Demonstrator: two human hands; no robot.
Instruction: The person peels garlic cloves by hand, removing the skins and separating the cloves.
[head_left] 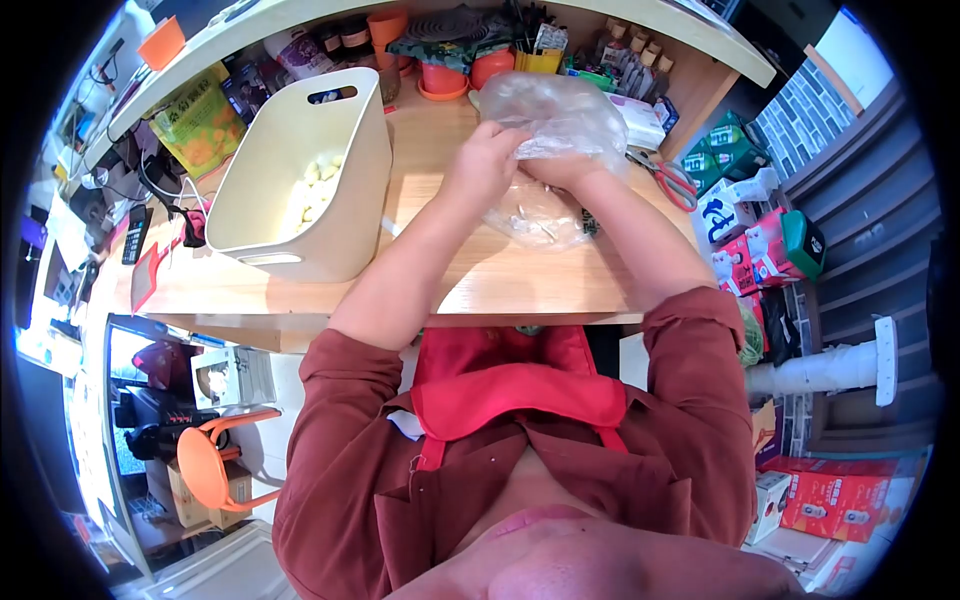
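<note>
A clear plastic bag (548, 105) is bunched up on the wooden desk, its lower part (540, 215) spread nearer to me. My left hand (487, 160) has its fingers closed on the near left edge of the bag's upper part. Beside it, my right hand (562, 172) reaches into or under the crumpled plastic; the film and folds hide its fingers. Left of my hands stands a cream plastic bin (350, 190) with oval handle holes. Small pale yellow pieces (315, 190) lie inside it, too small to name surely.
Red-handled scissors (675, 185) lie on the desk (470, 280) at the right. Orange pots (443, 80), a yellow pen holder (537, 62) and small bottles (630, 60) line the back under a shelf. A green-yellow packet (198, 120) and cables are left of the bin.
</note>
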